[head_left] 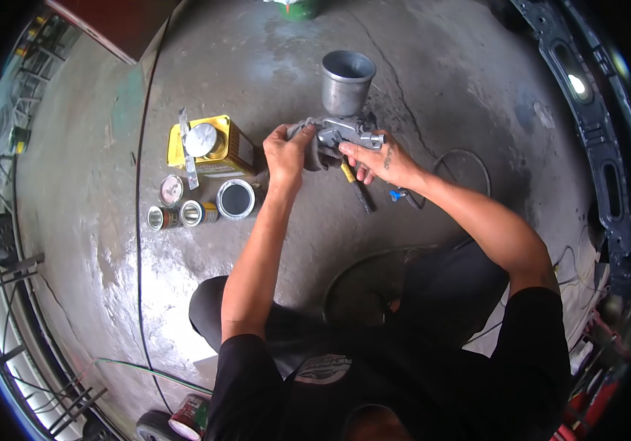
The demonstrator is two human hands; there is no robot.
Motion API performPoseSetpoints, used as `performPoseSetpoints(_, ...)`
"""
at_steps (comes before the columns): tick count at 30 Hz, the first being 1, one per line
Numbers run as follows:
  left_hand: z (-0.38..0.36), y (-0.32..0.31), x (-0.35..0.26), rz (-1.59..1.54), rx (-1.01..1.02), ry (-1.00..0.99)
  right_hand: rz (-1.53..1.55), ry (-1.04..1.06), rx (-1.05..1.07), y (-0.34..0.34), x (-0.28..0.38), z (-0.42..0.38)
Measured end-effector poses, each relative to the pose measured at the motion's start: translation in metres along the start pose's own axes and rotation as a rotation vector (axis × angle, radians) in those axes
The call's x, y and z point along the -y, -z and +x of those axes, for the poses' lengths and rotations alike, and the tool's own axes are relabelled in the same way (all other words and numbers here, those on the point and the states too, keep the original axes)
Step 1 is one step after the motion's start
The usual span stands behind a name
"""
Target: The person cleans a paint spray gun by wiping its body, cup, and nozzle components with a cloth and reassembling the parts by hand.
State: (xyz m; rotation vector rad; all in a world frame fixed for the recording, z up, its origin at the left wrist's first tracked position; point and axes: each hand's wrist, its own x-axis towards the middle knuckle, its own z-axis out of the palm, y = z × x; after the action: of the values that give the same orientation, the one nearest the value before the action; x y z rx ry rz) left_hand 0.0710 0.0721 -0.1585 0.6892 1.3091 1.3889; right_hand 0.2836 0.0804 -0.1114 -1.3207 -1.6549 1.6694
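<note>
A metal spray gun [345, 134] with a grey cup [348, 92] on top is between my hands, above the concrete floor. My left hand [286, 153] is closed on a grey cloth [320, 153], which lies against the gun's left side. The fingers of my right hand [383, 158] are wrapped round the gun's right end, with the thumb on its body. Below the gun, a yellow and black tool [357, 187] rests on the floor. A blue fitting [398, 195] lies near my right wrist.
Left of my hands are a yellow can [238, 149] with a round lid and a metal strip on it, an open dark-filled can [236, 199] and several small tins [192, 214]. A hose [481, 163] curls at right. Metal frames [587, 110] line the right edge.
</note>
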Motion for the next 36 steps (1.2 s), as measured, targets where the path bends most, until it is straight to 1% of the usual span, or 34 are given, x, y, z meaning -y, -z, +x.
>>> performPoseSetpoints(11,0.001,0.001,0.009,0.094,0.009,-0.027,-0.048,0.008,0.002,0.001,-0.008,-0.001)
performPoseSetpoints(20,0.007,0.004,0.023,0.071,0.021,-0.043,-0.051,0.030,0.010,0.000,-0.011,-0.001)
performPoseSetpoints(23,0.003,0.001,0.018,0.092,0.006,-0.046,-0.062,0.025,0.011,0.001,-0.011,-0.001)
performPoseSetpoints(26,0.003,0.002,0.020,0.056,0.019,-0.008,-0.054,0.017,0.010,0.001,-0.010,0.000)
performPoseSetpoints(29,0.001,0.001,0.018,0.121,-0.004,-0.022,-0.038,0.011,0.018,0.002,-0.012,0.000)
performPoseSetpoints(32,-0.004,-0.004,0.012,0.089,-0.029,-0.012,-0.023,0.010,0.031,0.003,-0.014,0.001)
performPoseSetpoints(36,0.000,-0.002,0.018,0.120,-0.035,-0.050,0.000,0.013,0.032,0.003,-0.014,0.002)
